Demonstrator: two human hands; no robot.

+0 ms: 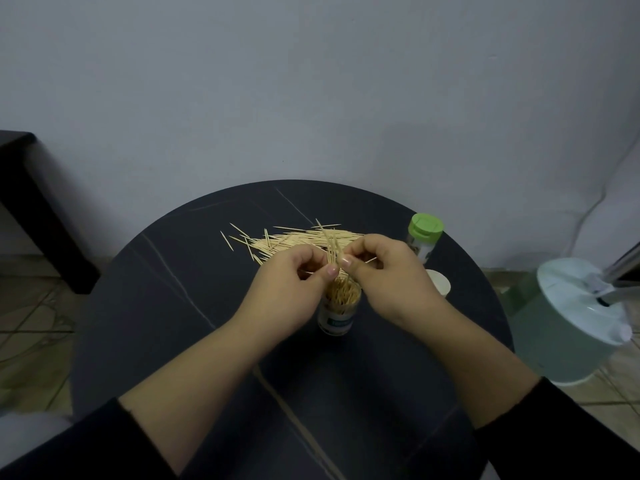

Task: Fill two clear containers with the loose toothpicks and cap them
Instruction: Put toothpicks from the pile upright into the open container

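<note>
Both hands over desk [173, 323] centre. Left hand [294, 278] and right hand [388, 275] each pinch the same small bundle [330, 244] of toothpicks between thumb and fingertips. Bundle stands roughly upright, tips splayed at the top, directly above the open container [337, 315].

Open container sits upright on the desk under the hands, already well packed with toothpicks. Its mouth is partly hidden by the fingers. Pile [287, 240] of loose toothpicks lies just behind the hands. Capped container [425, 233], green lid on, stands at right rear. White piece [439, 285] is near it; it may be the second cap, cannot tell.

Risks, as judged:
- Bundle is uneven, with one or two sticks jutting sideways from the right hand. These could catch the rim and spill onto the desk.
- Container looks near full. Forcing more in could jam sticks crosswise or leave ends too high for a cap.
- Nothing steadies the container. A downward push off-centre could tip it and dump the contents.
- Sharp tips close to the fingertips, so a slip could prick.
- Pile reaches towards the far edge, and a careless sweep could send sticks to the floor.
</note>
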